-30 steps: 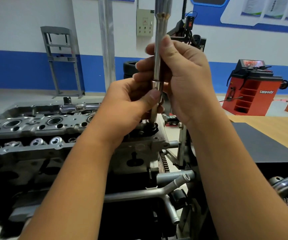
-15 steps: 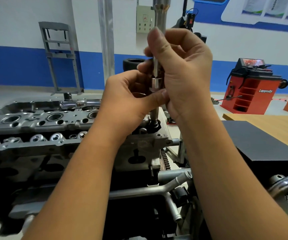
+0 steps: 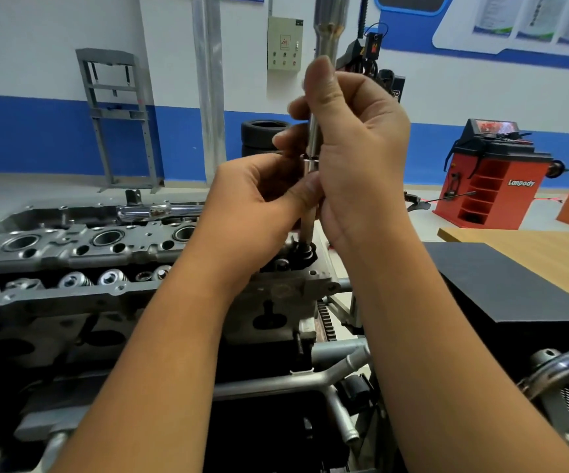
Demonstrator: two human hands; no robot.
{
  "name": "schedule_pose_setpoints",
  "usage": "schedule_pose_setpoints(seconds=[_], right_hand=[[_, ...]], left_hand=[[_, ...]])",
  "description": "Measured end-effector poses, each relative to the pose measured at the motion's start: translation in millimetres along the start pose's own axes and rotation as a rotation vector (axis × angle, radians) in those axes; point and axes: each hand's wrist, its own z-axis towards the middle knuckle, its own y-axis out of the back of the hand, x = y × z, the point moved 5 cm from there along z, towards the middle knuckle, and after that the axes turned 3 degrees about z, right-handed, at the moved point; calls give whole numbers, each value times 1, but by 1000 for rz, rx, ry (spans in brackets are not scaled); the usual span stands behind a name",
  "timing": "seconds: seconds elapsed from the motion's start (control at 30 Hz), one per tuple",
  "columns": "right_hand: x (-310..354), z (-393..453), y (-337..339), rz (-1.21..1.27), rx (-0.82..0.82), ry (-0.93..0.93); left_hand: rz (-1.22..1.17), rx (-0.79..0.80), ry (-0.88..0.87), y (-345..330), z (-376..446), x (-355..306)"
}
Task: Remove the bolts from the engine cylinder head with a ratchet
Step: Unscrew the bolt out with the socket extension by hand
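Observation:
A grey engine cylinder head [image 3: 81, 247] fills the left and centre. A long silver extension bar [image 3: 324, 39] stands upright over its right end, with a bolt shaft [image 3: 308, 230] hanging below it down to a black-rimmed hole. My right hand [image 3: 358, 145] grips the bar from the right, thumb up along it. My left hand [image 3: 259, 199] pinches the lower end of the bar, at the socket joint. A chrome ratchet [image 3: 160, 210] lies across the far side of the head.
A black mat [image 3: 501, 281] lies on a wooden bench [image 3: 549, 247] to the right. Metal coolant pipes [image 3: 310, 380] run below the head. A red wheel balancer [image 3: 491, 175], stacked tyres [image 3: 262, 134] and a grey press frame [image 3: 119, 121] stand by the far wall.
Both hands and the bar have risen a little, and the bolt shaft shows longer above the hole. My right hand's grip has turned around the bar.

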Motion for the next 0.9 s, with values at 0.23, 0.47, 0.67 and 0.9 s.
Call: schedule_pose_setpoints(seconds=[0.23,0.47,0.67,0.9], right_hand=[[0,3,-4,17,79,-92],[-2,2,-3,-10,8,-5],[0,4,-1,-48,14,53],[-5,5,-1,-89,0,52]], left_hand=[[-7,1,15,-1,0,1],[-75,22,19,-1,-1,3],[-23,40,39,2,-1,4],[-14,35,48,0,-1,3]])
